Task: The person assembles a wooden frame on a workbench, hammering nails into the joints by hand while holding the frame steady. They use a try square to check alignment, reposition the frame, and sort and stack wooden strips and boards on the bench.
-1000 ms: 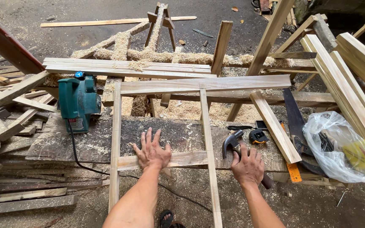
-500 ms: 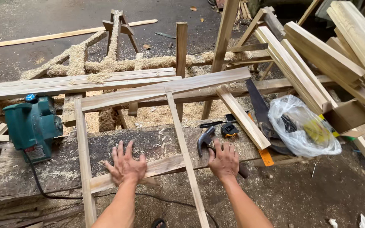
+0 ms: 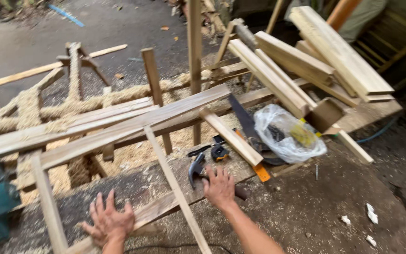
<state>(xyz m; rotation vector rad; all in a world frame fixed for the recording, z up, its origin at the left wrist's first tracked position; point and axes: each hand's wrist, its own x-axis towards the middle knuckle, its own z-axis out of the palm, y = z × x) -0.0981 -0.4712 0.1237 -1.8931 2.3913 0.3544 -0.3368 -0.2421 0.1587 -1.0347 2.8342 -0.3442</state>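
Both bare forearms reach forward from the lower edge of the view, roughly parallel and well apart; the left hand (image 3: 109, 222) lies palm down, fingers spread wide and pointing away from the body, the thumb angled out to the side; its forearm is only just visible at the frame's bottom; the right hand (image 3: 220, 187) sits farther forward, also palm down, fingers splayed and slightly curled at the tips, the wrist straight; the right forearm runs diagonally up from the lower right, bare to the elbow; neither grip is closed around anything.
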